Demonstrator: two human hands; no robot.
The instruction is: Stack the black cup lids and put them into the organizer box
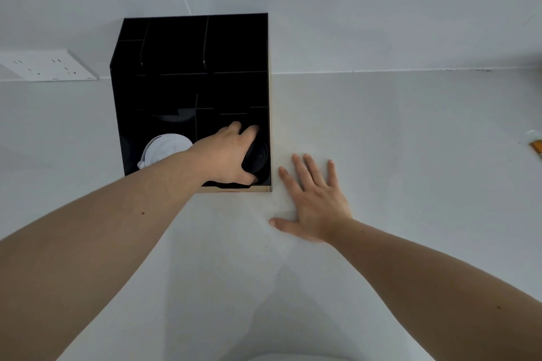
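A black organizer box (164, 91) with several compartments stands on the white counter against the wall. My left hand (225, 152) reaches into its front right compartment, fingers curled around a stack of black cup lids (259, 157) that sits inside that compartment. The lids are partly hidden by my hand and the dark box. My right hand (313, 202) lies flat on the counter just right of the box, fingers spread, holding nothing.
White lids (165, 149) fill the front left compartment. A white wall socket plate (47, 66) is at the left on the wall. A small orange-tipped object (536, 146) lies at the far right edge. A white rounded rim (296, 357) shows at the bottom edge.
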